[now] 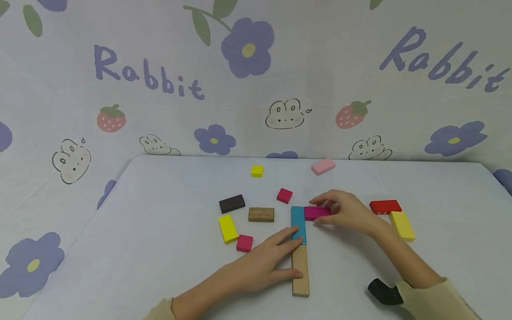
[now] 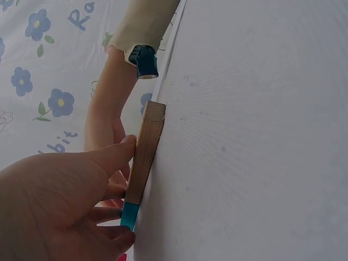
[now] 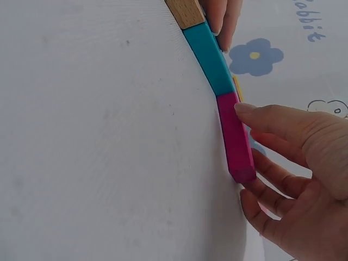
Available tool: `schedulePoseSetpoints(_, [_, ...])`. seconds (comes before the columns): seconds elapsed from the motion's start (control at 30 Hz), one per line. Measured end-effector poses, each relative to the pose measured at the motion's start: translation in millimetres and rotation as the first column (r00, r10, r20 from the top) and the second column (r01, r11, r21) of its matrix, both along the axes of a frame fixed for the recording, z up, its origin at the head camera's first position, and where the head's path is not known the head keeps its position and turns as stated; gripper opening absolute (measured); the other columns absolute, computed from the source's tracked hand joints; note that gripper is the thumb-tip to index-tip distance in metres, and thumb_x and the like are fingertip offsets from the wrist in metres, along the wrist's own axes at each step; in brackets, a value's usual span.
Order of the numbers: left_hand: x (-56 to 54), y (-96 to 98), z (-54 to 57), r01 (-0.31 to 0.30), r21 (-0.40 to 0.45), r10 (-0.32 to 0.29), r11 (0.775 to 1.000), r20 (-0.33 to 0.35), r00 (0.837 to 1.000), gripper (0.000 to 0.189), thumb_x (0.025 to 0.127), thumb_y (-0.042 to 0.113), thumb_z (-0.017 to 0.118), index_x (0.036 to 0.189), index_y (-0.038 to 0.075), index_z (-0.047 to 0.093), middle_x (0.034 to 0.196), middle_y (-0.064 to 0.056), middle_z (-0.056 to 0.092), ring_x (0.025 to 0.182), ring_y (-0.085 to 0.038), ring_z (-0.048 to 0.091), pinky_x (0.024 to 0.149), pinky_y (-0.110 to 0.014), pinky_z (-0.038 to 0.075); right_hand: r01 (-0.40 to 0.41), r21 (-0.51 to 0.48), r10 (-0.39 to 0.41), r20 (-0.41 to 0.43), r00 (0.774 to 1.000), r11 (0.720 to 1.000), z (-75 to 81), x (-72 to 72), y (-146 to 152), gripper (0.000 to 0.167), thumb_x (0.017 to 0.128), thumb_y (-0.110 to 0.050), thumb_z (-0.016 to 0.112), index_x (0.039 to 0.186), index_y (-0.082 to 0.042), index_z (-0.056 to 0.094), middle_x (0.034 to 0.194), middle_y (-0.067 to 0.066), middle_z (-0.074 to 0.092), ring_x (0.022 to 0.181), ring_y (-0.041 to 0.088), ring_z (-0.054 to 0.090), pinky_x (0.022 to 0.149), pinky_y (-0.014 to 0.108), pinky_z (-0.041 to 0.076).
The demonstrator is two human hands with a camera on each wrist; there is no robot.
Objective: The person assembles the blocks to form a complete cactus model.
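Observation:
On the white table, a blue block [image 1: 298, 222] and a light wooden block [image 1: 300, 275] lie end to end in a line. A magenta block [image 1: 314, 213] lies crosswise against the blue block's far right side. My right hand [image 1: 352, 213] pinches this magenta block between thumb and fingers, also seen in the right wrist view. Fingers spread, my left hand [image 1: 260, 264] rests its fingertips on the blue block and its thumb on the wooden one. In the left wrist view, the thumb touches the side of the wooden block [image 2: 147, 155].
Left of the line lie a brown wooden block [image 1: 261, 214], a black block [image 1: 232, 204], a yellow block [image 1: 228, 229] and small red cubes [image 1: 244, 243]. Behind are a small yellow block [image 1: 257, 171] and a pink block [image 1: 323, 166]. At right, a red block [image 1: 385, 206] touches a pale yellow block [image 1: 402, 226].

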State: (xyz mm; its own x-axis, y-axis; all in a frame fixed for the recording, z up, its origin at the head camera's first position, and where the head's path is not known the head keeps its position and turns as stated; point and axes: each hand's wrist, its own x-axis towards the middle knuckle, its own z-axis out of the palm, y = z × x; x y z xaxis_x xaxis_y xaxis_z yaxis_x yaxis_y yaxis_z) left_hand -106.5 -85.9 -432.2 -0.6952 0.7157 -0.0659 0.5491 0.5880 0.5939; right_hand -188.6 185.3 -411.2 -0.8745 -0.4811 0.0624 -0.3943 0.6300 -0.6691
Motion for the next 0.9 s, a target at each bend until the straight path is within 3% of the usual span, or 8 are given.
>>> schedulePoseSetpoints(0.17, [-0.3, -1.4, -3.5, 0.011, 0.025, -0.011, 1.000, -0.012, 1.000, 0.072, 0.106, 0.052, 0.059, 0.163, 0.013, 0.041, 0.176, -0.003, 0.022, 0.160, -0.024, 0.028, 0.124, -0.044, 0.036, 0.017, -0.026, -0.017, -0.025, 1.000, 1.000, 1.4, 8.4, 8.3, 0.050, 0.088, -0.019, 0.087, 0.132, -0.002, 0.070, 0.127, 0.016, 0.071, 0.110, 0.032, 0.068, 0.089, 0.038, 0.062])
schedulePoseSetpoints(0.33, [1.3, 0.2, 1.6, -0.010, -0.012, 0.010, 1.000, 0.011, 1.000, 0.071, 0.105, 0.049, 0.061, 0.164, 0.014, 0.041, 0.176, -0.002, 0.022, 0.160, -0.022, 0.028, 0.125, -0.041, 0.036, 0.054, -0.039, -0.055, -0.021, 0.998, 0.998, 4.9, 18.1, 18.9, 0.050, 0.090, -0.020, 0.086, 0.135, -0.005, 0.069, 0.132, 0.017, 0.070, 0.115, 0.036, 0.067, 0.094, 0.052, 0.061])
schedulePoseSetpoints(0.57, [2.1, 1.2, 4.4, -0.029, -0.035, 0.029, 0.999, 0.017, 0.999, 0.072, 0.104, 0.050, 0.063, 0.164, 0.017, 0.040, 0.176, 0.001, 0.021, 0.160, -0.020, 0.027, 0.124, -0.038, 0.037, 0.090, -0.037, -0.091, -0.031, 0.995, 0.995, 6.3, 30.3, 37.4, 0.049, 0.091, -0.022, 0.085, 0.135, -0.007, 0.070, 0.130, 0.014, 0.071, 0.114, 0.032, 0.069, 0.088, 0.029, 0.058])
schedulePoseSetpoints(0.77, [2.3, 0.5, 4.5, -0.021, -0.031, 0.021, 0.999, 0.009, 1.000, 0.072, 0.105, 0.049, 0.063, 0.164, 0.015, 0.041, 0.176, -0.001, 0.022, 0.160, -0.021, 0.028, 0.124, -0.041, 0.037, 0.097, -0.037, -0.100, -0.068, 0.993, 0.995, 4.7, 41.6, 52.6, 0.048, 0.090, -0.021, 0.086, 0.134, -0.008, 0.071, 0.127, 0.012, 0.073, 0.111, 0.030, 0.070, 0.085, 0.026, 0.059])
schedulePoseSetpoints(0.9, [2.0, 0.0, 4.1, -0.019, -0.028, 0.019, 0.999, 0.008, 1.000, 0.072, 0.104, 0.048, 0.064, 0.164, 0.015, 0.041, 0.176, -0.001, 0.022, 0.160, -0.022, 0.028, 0.124, -0.041, 0.038, 0.109, -0.044, -0.114, -0.130, 0.985, 0.993, 3.2, 50.3, 65.3, 0.045, 0.090, -0.018, 0.086, 0.132, -0.011, 0.073, 0.124, 0.006, 0.074, 0.106, 0.018, 0.071, 0.084, 0.024, 0.059])
